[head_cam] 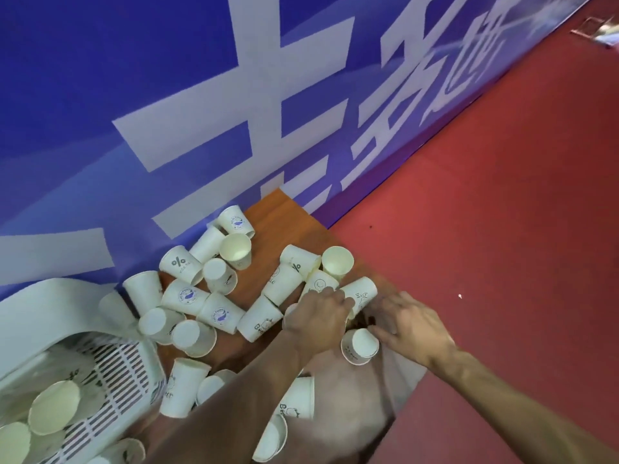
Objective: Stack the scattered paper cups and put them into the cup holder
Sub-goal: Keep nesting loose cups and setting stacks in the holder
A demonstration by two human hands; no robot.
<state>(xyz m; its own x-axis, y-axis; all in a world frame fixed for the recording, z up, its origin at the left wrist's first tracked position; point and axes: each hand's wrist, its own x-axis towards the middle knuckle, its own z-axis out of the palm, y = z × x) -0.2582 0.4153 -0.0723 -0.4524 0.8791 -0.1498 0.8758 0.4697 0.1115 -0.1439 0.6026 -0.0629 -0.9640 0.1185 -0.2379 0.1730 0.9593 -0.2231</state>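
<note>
Big blue wall behind, red floor off to the right, and a small brown desk tucked against the wall. Cups are strewn all over it, a few upright, most tipped or upside down. The white slotted holder is at the left beside the pile and already has some cups in it.

Both hands are at the desk's right edge. The left hand has its fingers curled over the mouth end of a tipped cup. The right hand is spread out, fingertips just touching an upturned cup, no grip on it.

My take: turn both cups the same way before nesting, base into mouth. Go light on the walls, paper crushes easy. The upturned cup is right by the edge, so drag it inward, don't nudge it off. I'd build a decent stack here and carry it to the holder in one trip.
</note>
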